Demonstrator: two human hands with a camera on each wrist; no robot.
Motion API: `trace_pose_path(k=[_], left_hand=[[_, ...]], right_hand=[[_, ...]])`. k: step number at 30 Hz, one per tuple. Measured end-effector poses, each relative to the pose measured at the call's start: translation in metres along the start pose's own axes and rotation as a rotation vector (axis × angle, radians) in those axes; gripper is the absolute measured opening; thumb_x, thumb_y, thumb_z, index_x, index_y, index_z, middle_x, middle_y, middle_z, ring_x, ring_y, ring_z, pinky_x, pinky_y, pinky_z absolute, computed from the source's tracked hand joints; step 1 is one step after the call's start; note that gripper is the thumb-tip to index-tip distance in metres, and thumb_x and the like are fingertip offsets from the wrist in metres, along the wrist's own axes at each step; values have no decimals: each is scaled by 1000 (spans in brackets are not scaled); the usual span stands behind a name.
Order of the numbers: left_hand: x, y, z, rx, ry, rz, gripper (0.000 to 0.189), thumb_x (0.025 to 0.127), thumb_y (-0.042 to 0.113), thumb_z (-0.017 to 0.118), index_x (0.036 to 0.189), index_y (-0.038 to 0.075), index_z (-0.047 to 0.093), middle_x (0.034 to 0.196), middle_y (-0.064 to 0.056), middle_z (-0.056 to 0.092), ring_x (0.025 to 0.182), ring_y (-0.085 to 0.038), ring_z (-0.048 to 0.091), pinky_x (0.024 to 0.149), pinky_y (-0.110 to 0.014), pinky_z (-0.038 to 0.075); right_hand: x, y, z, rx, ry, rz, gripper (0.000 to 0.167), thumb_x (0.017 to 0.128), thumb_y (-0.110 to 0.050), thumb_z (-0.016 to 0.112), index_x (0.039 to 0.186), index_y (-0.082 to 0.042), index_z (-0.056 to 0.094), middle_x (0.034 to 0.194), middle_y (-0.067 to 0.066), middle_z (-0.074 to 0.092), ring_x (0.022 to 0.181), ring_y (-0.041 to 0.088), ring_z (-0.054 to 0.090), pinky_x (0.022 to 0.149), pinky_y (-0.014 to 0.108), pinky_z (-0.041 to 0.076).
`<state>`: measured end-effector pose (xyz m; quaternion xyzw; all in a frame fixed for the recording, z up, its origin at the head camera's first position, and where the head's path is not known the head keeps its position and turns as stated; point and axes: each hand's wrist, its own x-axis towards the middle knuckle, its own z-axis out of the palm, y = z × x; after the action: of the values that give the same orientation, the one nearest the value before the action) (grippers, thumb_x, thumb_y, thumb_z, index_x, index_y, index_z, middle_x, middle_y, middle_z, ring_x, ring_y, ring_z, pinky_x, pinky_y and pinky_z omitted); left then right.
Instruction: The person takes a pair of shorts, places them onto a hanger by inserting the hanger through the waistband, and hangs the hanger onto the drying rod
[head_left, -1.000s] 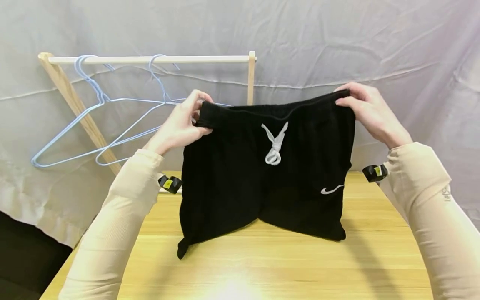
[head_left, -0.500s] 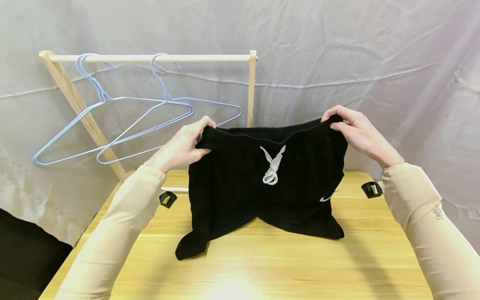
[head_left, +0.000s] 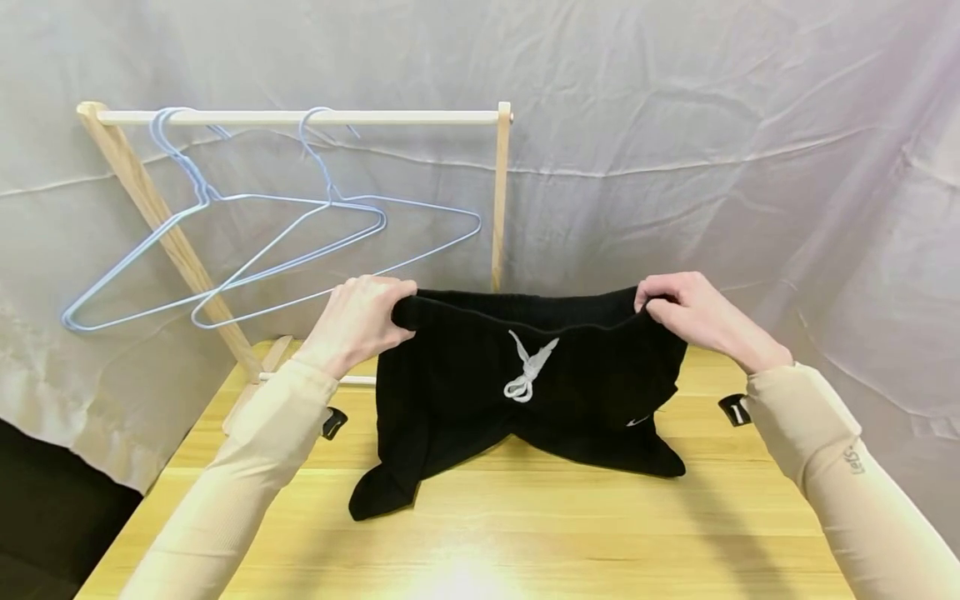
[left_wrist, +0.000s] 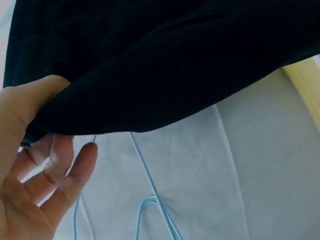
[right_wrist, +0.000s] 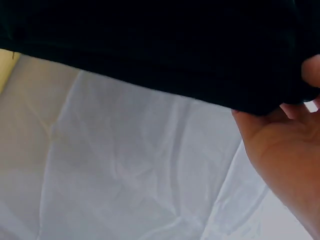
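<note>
A pair of black shorts [head_left: 465, 375] with a tied white drawstring [head_left: 529, 367] and a small white logo is stretched between my two hands in the head view. My left hand [head_left: 362, 321] grips the waistband's left end; in the left wrist view its thumb lies on one side of the cloth and the fingers on the other. At the opposite end, my right hand [head_left: 705, 319] pinches the waistband. The waist opening faces up, and the leg hems reach down to the wooden table [head_left: 555, 542]. In the right wrist view the dark cloth covers part of the fingers.
A clothes rack with wooden posts [head_left: 501, 200] and a white rail [head_left: 405, 117] stands at the back left. Several light-blue wire hangers [head_left: 258, 254] hang on it, just behind my left hand. A grey cloth backdrop [head_left: 712, 125] closes off the back.
Both hands have come down with the waistband, keeping their grip. The shorts' upper part now sags lower and folds toward the table, and more of the hangers shows.
</note>
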<state>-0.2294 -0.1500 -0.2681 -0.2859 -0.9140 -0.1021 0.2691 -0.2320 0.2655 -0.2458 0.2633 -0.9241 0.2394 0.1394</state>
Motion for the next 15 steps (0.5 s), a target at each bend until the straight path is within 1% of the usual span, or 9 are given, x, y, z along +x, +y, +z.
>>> trace_pose_path(k=[3,5,7,8,10,12,14,15], left_hand=[[-5,1,3,53,-16,9,29,67,9,86,80,12,61,77,-1,69,72,-34,68,55,-48,51],[-9,3,6,87,-23,11,27,67,8,86,82,12,63,80,-1,70,69,-36,68,51,-48,49],[-14,4,9,126,-23,7,28,66,9,86,84,13,65,82,-1,70,66,-38,67,47,-47,47],[-16,5,11,150,-24,2,28,66,10,87,84,13,66,82,-1,70,64,-39,66,45,-46,46],[-21,7,16,197,-26,-10,29,66,13,88,83,14,66,82,-2,71,59,-39,64,42,-44,43],[-27,8,20,234,-32,-32,30,67,20,91,84,15,67,82,-2,71,57,-37,63,41,-42,41],[-34,9,24,257,-38,-56,34,67,31,92,86,15,69,82,-1,72,56,-35,63,40,-40,39],[-37,9,26,256,-41,-69,37,67,37,92,87,16,69,82,0,72,56,-33,63,40,-39,38]], right_hand=[[-5,2,6,-7,11,5,27,86,4,50,82,-13,71,75,-1,60,69,3,48,68,17,38],[-8,3,11,-5,36,23,27,88,2,49,81,-12,72,75,-1,61,70,3,48,69,17,38],[-12,2,17,2,72,60,28,94,-4,48,79,-13,71,70,-2,56,69,5,48,71,16,38],[-14,2,20,13,88,83,30,97,-9,49,74,-13,68,68,-2,53,68,6,47,71,16,38],[-17,1,28,10,128,111,34,99,-16,50,67,-14,62,66,-2,51,68,9,46,72,17,36],[-21,1,37,7,158,131,35,99,-19,53,65,-15,60,65,-2,51,66,10,45,70,18,36],[-25,2,45,7,178,139,31,96,-16,55,66,-16,61,69,-1,58,66,11,47,70,19,37],[-27,2,49,1,189,140,27,94,-14,55,69,-17,65,73,-1,63,68,11,50,71,19,38]])
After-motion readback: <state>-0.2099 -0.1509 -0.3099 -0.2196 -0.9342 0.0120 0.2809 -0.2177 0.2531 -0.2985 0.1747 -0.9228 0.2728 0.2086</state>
